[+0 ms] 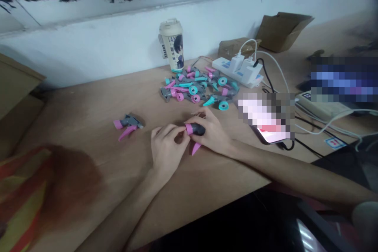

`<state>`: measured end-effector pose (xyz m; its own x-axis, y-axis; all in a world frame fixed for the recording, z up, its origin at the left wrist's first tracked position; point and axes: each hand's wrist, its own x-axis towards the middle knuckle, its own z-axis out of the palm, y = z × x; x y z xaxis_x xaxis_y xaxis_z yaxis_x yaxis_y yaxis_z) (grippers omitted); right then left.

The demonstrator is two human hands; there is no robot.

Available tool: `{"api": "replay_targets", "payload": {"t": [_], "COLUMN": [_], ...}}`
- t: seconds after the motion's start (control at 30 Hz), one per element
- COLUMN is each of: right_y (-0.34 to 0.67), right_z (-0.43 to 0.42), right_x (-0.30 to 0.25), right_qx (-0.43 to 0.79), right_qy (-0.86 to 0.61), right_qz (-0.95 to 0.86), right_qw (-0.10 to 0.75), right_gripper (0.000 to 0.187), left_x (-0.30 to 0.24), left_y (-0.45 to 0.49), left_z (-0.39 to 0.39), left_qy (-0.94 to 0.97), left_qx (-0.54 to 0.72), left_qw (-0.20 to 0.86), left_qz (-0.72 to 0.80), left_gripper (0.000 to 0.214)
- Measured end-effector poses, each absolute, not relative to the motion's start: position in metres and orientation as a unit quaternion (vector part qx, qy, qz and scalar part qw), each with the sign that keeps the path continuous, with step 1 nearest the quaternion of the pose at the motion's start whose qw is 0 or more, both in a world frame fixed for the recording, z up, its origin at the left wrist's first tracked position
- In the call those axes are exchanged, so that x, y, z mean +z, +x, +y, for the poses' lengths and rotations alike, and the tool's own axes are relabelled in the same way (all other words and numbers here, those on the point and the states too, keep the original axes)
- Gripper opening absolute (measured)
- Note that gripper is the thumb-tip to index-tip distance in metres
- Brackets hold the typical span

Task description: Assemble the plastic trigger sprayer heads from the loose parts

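Close to the table's middle, my right hand (214, 132) wraps round a dark grey trigger spray head (199, 129), whose pink trigger sticks out below the palm. At its left end is a pink ring (189, 128), pinched by the fingertips of my left hand (167, 143). Part of the spray head is covered by my right fingers. Another grey and pink spray head (131, 123) lies by itself to the left. Beyond my hands is a pile of similar spray heads (193, 90), some with pink parts and some with teal.
A coffee cup (174, 45) stands against the wall behind the pile. To the right are a white power strip (254, 80) with plugs and cables, a phone (273, 136) and an open cardboard box (279, 31). A blurred red and yellow thing (26, 193) occupies the lower left.
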<state>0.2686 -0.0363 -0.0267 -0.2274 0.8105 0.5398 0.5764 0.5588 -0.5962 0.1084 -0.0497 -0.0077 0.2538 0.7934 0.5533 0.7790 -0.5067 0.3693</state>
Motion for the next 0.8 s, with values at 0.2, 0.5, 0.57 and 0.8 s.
{"api": "replay_targets", "payload": {"t": [0.2,0.5,0.57,0.8], "right_y": [0.268,0.279,0.280,0.278], "right_z": [-0.036,-0.026,-0.025,-0.027], "right_x": [-0.028,-0.022,-0.022,-0.018], "right_qx": [0.133,0.176,0.203,0.276], "right_qy": [-0.467,-0.409,-0.399,-0.340], "right_qz": [-0.755,-0.741,-0.742,-0.746], "right_qw": [0.441,0.503,0.499,0.503], "right_gripper": [0.026,0.039,0.038,0.042], "left_x": [-0.008,-0.012,-0.008,0.001], "left_y": [0.105,0.085,0.090,0.095], "left_z": [-0.043,-0.023,-0.027,-0.039], "left_qy": [0.772,0.624,0.614,0.655], "left_qx": [0.367,0.481,0.476,0.473], "left_qw": [0.001,0.328,0.383,0.377], "left_qz": [0.518,0.521,0.500,0.453], "left_gripper": [0.007,0.015,0.015,0.013]}}
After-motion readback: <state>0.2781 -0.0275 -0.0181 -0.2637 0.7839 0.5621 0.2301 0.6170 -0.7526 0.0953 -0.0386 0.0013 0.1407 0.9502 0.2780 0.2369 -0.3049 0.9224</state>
